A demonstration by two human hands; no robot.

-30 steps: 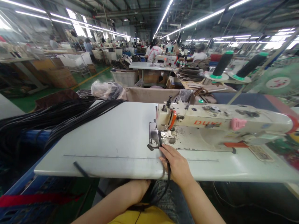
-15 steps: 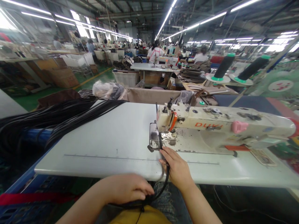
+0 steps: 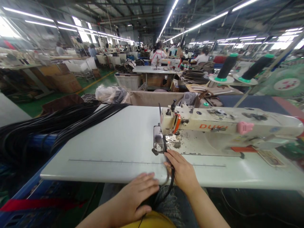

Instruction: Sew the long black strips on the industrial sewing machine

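The left hand [image 3: 141, 192] has risen, loosely spread, to the smooth white table [image 3: 106, 141], apparently leaving the right hand's [image 3: 183, 170] closed grip to guide the narrow black strap [image 3: 172, 178] into the cream metal sewing machine [image 3: 220, 119].

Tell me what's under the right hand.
Under the right hand are a black strap and the white table. The strap shows beyond the fingertips and over the table's front edge; most of the stretch between is covered.

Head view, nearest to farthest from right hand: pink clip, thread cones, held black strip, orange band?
1. Black strip: at right hand.
2. Orange band: ahead, on sewing machine.
3. Pink clip: right, same sewing machine.
4. Thread cones: right, beyond it.
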